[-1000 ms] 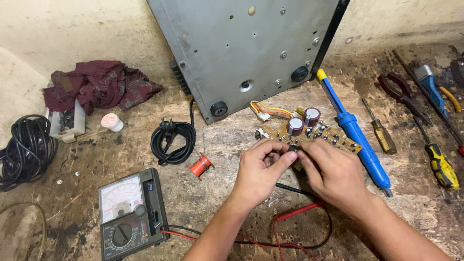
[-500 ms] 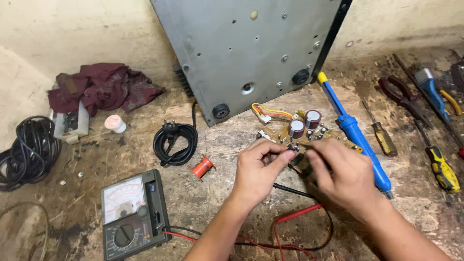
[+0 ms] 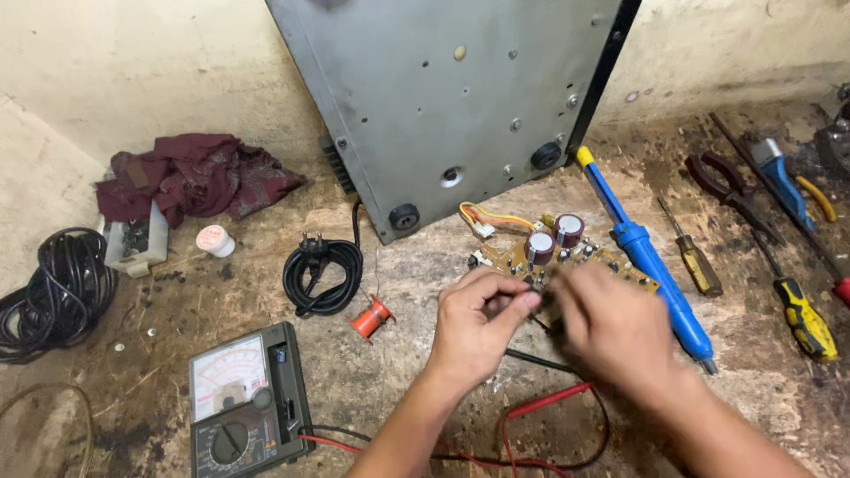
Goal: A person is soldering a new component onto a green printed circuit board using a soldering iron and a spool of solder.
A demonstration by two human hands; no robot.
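I see my left hand [image 3: 476,327] at lower centre of the frame, fingers curled, thumb meeting fingertips. My right hand [image 3: 611,323], blurred, sits just beside it, knuckles up.

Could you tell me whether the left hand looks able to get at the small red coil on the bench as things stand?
Probably yes: the red coil lies in the open just beside the left hand, nothing between them, though its fingers are busy at the circuit board.

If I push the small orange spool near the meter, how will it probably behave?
The orange spool lies on its side on the bare bench, so it would probably roll. It looks small, likely light. Its thin wire tail seems floppy and might snag.
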